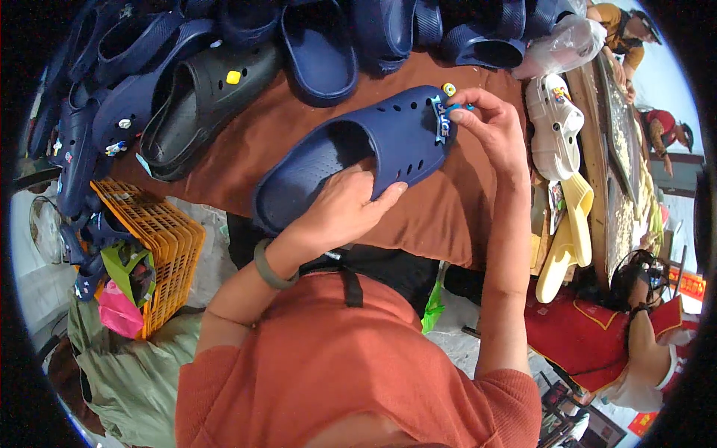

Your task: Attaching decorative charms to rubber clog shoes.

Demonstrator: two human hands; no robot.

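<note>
1. At far left, an orange latticed plastic basket (175,254) stands beside the brown cloth-covered table (455,216).
2. Next, a black rubbery clog (216,97) lies on the cloth, a yellow charm (234,77) on its upper.
3. The left hand (340,209) is closed on the side of a navy-blue perforated clog (388,142), fingers inside the opening, thumb outside; this clog is at the table's middle, toe pointing right.
4. Across its toe sits a blue banner-shaped lettered charm (440,119), apparently placed; whether it is fully seated cannot be told. Several nearby holes are bare, so the work looks partway done.
5. The right hand (493,127) pinches at the toe beside that charm; whether it grips a separate small piece is unclear.
6. Farther right lies a white clog (553,134).
</note>
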